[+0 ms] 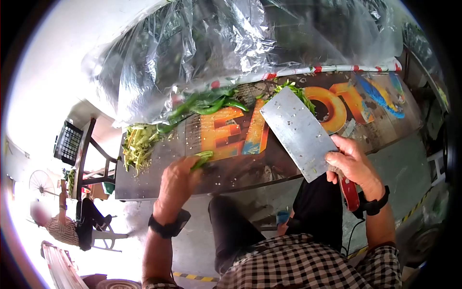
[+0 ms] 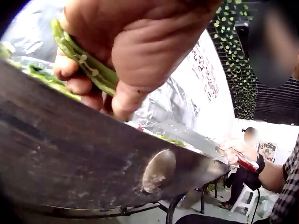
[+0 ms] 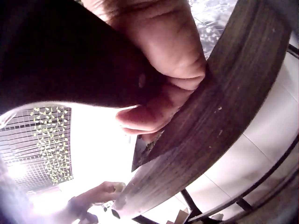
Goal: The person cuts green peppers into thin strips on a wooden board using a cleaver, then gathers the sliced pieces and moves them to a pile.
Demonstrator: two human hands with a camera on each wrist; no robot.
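My left hand (image 1: 177,182) pinches a cut-open green chili pepper (image 1: 202,159) over the near left part of the table. In the left wrist view the pepper (image 2: 86,63) shows its pale seeds between thumb and fingers. With my right hand (image 1: 353,161) I grip a cleaver (image 1: 301,132) by its red handle, thumb and finger at the base of the blade. The broad blade lies flat to the head view, flecked with bits, and overlaps the painted tabletop. Whole green chilies (image 1: 216,107) lie near the plastic sheet, left of the cleaver.
Shredded pale-green pieces (image 1: 139,144) are heaped at the table's left end. Sliced green pepper (image 1: 308,100) lies behind the blade. Clear plastic sheeting (image 1: 231,43) covers the far side of the dark table (image 1: 144,185). Another person (image 1: 65,229) sits at the far left, near a black crate (image 1: 69,139).
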